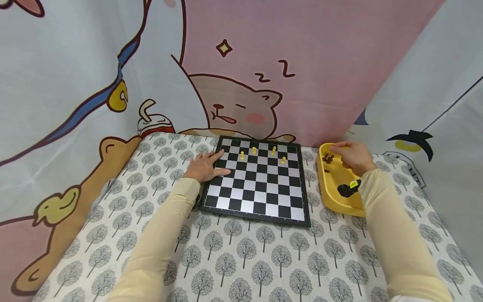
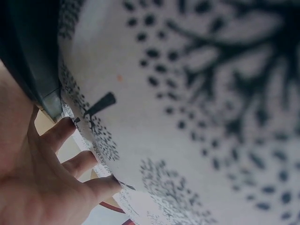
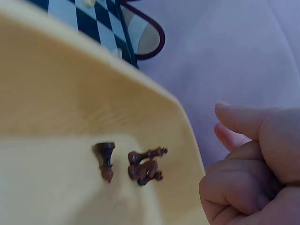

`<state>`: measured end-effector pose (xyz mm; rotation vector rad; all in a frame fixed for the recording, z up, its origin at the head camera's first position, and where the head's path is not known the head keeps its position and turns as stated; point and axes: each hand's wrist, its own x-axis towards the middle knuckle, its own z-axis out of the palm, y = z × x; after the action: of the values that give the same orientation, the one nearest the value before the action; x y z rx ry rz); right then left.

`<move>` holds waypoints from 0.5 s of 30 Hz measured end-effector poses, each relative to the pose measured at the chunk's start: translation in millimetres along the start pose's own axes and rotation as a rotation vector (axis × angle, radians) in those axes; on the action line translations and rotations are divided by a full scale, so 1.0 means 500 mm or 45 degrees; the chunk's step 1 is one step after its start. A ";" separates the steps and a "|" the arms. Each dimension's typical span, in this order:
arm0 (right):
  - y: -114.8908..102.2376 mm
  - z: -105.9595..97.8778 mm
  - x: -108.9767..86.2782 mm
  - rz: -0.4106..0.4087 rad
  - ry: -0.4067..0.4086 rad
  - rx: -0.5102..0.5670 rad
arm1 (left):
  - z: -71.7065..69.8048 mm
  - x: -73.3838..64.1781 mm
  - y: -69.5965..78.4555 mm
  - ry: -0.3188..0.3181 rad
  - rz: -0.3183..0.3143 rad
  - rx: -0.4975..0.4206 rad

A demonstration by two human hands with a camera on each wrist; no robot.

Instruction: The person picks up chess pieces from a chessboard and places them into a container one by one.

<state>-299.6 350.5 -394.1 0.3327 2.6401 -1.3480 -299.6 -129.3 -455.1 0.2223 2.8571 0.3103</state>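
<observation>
My left hand [image 1: 203, 167] rests at the left edge of a black-and-white chessboard [image 1: 260, 196], thumb and index finger spread over it. In the left wrist view, fingers [image 2: 79, 164] of that hand reach over the patterned cloth. Several small yellow chess pieces [image 1: 242, 155] stand on the far rows. My right hand [image 1: 354, 157] is over the far right rim of a yellow tray [image 1: 330, 197]. Its lower fingers [image 3: 229, 190] are curled; thumb and index extend, with nothing visible between their tips. Several brown chess pieces [image 3: 107, 161] lie at the tray's far end.
A white cloth [image 1: 245, 251] printed with grey trees covers the table. Behind stands a curtain [image 1: 313, 84] with cartoon drawings. A black wrist camera [image 1: 344, 190] overlaps the tray. The tray stands right of the board, with a strip of cloth between.
</observation>
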 end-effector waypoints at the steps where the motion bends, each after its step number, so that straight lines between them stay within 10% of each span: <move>1: -0.007 0.003 -0.004 -0.009 -0.008 0.004 | 0.000 0.000 -0.001 0.000 0.000 0.001; 15: -0.075 0.053 -0.023 -0.048 -0.054 -0.025 | -0.004 -0.008 0.000 0.001 0.019 0.012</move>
<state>-297.4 306.3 -377.4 0.2506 2.6357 -1.3241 -296.6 -130.3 -452.1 0.2460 2.8591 0.2999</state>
